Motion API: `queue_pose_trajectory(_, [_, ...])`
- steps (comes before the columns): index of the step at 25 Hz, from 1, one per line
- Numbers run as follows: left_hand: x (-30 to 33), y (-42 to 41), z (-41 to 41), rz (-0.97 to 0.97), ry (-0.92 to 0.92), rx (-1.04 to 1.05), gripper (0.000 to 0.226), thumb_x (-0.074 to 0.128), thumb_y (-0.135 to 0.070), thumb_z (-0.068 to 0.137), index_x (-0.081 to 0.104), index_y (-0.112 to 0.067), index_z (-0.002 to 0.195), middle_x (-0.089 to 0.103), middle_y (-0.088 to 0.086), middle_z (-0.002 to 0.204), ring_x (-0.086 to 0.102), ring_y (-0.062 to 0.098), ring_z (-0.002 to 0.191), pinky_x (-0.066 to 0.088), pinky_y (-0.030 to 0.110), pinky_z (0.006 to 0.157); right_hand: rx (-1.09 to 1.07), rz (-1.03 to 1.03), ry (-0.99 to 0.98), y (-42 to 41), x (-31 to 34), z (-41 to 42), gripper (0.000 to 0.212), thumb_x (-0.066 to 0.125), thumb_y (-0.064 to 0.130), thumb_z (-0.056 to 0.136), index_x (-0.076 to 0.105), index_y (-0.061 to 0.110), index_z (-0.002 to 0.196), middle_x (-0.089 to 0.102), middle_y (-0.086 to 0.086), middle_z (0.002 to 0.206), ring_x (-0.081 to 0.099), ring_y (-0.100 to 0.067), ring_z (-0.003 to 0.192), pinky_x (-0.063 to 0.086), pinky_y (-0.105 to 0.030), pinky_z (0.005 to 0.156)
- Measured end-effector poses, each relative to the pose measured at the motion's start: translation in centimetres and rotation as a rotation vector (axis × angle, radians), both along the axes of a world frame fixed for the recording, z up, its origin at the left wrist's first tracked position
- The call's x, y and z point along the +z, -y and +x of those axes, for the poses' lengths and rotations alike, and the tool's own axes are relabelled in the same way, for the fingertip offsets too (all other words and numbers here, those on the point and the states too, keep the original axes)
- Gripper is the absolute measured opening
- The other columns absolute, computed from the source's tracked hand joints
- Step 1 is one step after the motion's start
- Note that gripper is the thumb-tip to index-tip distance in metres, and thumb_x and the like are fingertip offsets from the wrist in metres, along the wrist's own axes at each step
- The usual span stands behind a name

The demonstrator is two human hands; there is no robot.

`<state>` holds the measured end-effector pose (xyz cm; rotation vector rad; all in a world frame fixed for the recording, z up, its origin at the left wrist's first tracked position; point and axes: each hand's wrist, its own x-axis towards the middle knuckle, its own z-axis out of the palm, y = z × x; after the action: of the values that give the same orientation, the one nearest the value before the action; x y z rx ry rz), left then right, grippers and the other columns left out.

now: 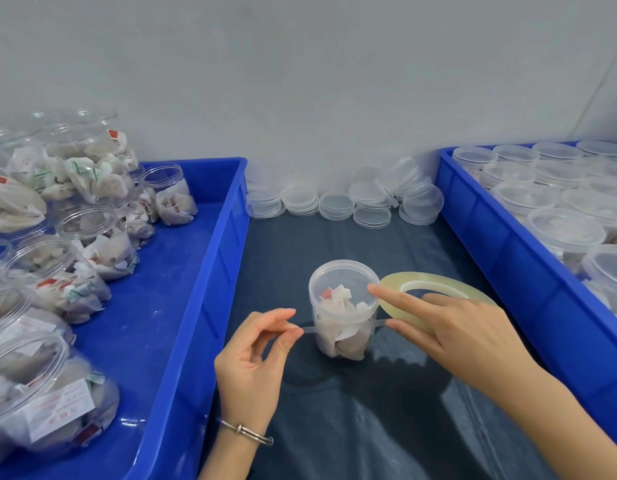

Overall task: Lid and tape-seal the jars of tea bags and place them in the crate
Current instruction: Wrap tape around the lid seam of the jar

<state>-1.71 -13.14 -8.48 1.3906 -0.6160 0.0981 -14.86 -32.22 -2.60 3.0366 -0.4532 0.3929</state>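
left hand (251,355) fingers pinch the tape end (309,329) beside the lidded jar (343,310); right hand (463,330) grips the tape roll (438,289).

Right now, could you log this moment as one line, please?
step: taping | jar: lidded | left hand: pinches tape end | right hand: holds tape roll

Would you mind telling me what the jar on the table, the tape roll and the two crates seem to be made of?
The jar looks like clear, glossy plastic: the tea bags show through its wall and lid. The tape roll seems a translucent yellowish film, probably plastic adhesive tape. The left crate and right crate look like opaque blue moulded plastic with a slight sheen.
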Motion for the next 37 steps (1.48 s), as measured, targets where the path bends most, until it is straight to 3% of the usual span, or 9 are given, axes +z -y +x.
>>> queue_pose_trajectory(2, [-0.2,0.1,0.3,0.01,-0.025,-0.003,0.024,0.07,-0.008,0.072,0.073,-0.028,0.085,0.065,-0.009,0.071,0.063,0.005,0.071,0.049,0.011,0.074,0.008,-0.013,-0.004,0.1,-0.1,0.0,0.052,0.006,0.067,0.088,0.022,0.061,0.137,0.052,0.006,0.062,0.049,-0.01,0.049,0.02,-0.022,0.038])
queue_pose_trajectory(5, [-0.6,0.4,0.5,0.023,-0.06,-0.003,0.028,0.07,0.005,0.073,0.072,-0.02,0.085,0.064,-0.007,0.07,0.062,0.004,0.07,0.049,0.011,0.074,0.026,-0.05,-0.062,0.5,-1.2,-0.3,0.05,-0.014,0.07,0.079,-0.019,0.07,0.128,0.057,0.01,0.086,0.055,-0.009,0.069,0.034,-0.022,0.047])
queue_pose_trajectory(7, [-0.6,0.6,0.7,0.022,-0.058,-0.003,0.028,0.07,0.007,0.073,0.071,-0.017,0.087,0.064,-0.007,0.07,0.062,0.004,0.07,0.049,0.011,0.074,0.002,-0.042,-0.121,0.5,-1.4,-0.3,0.047,-0.017,0.068,0.076,-0.029,0.07,0.121,0.057,0.012,0.092,0.054,-0.008,0.074,0.036,-0.021,0.05])
queue_pose_trajectory(10, [-0.7,0.9,1.0,0.023,-0.043,0.002,0.029,0.07,0.008,0.074,0.071,-0.017,0.087,0.065,-0.007,0.071,0.063,0.005,0.071,0.049,0.011,0.074,-0.023,-0.032,-0.14,0.5,-1.5,-0.2,0.045,-0.017,0.068,0.076,-0.031,0.071,0.118,0.057,0.015,0.095,0.054,-0.007,0.075,0.036,-0.018,0.049])
queue_pose_trajectory(15, [-0.7,1.3,1.3,0.026,-0.029,0.008,0.032,0.07,0.01,0.074,0.071,-0.019,0.087,0.065,-0.006,0.072,0.063,0.004,0.072,0.049,0.011,0.074,0.003,0.017,-0.1,0.8,-1.7,-0.4,0.044,-0.012,0.069,0.078,-0.029,0.073,0.119,0.058,0.021,0.106,0.056,-0.002,0.089,0.049,-0.019,0.06])
queue_pose_trajectory(21, [-0.4,1.5,2.2,0.047,-0.008,0.014,0.034,0.069,0.01,0.075,0.07,-0.022,0.085,0.067,-0.007,0.075,0.064,0.004,0.074,0.049,0.011,0.075,0.013,-0.005,-0.124,0.4,-1.4,0.0,0.042,-0.014,0.069,0.075,-0.033,0.073,0.112,0.058,0.021,0.109,0.057,-0.002,0.089,0.05,-0.02,0.06])
queue_pose_trajectory(24, [0.0,1.1,2.5,0.083,0.078,-0.032,0.024,0.07,-0.001,0.076,0.07,-0.024,0.083,0.066,-0.01,0.077,0.064,0.007,0.076,0.049,0.012,0.077,0.008,-0.004,-0.148,0.3,-1.2,0.0,0.042,-0.016,0.069,0.074,-0.035,0.072,0.112,0.058,0.021,0.111,0.058,-0.002,0.093,0.051,-0.021,0.062])
queue_pose_trajectory(27, [0.0,0.0,2.1,0.098,0.109,-0.063,0.02,0.074,-0.01,0.077,0.07,-0.029,0.083,0.065,-0.009,0.077,0.064,0.01,0.077,0.049,0.013,0.077,0.006,0.009,-0.149,0.3,-1.1,0.0,0.042,-0.015,0.069,0.074,-0.035,0.073,0.111,0.059,0.023,0.11,0.058,-0.002,0.089,0.047,-0.019,0.056])
queue_pose_trajectory(37, [-0.5,-1.1,0.5,0.075,0.055,-0.051,0.019,0.071,-0.009,0.071,0.068,-0.027,0.077,0.064,-0.011,0.073,0.063,0.009,0.073,0.05,0.013,0.073,0.01,0.108,-0.098,0.1,-0.5,0.3,0.044,-0.003,0.074,0.076,-0.02,0.079,0.116,0.052,0.037,0.123,0.059,-0.002,0.085,0.025,-0.017,0.044])
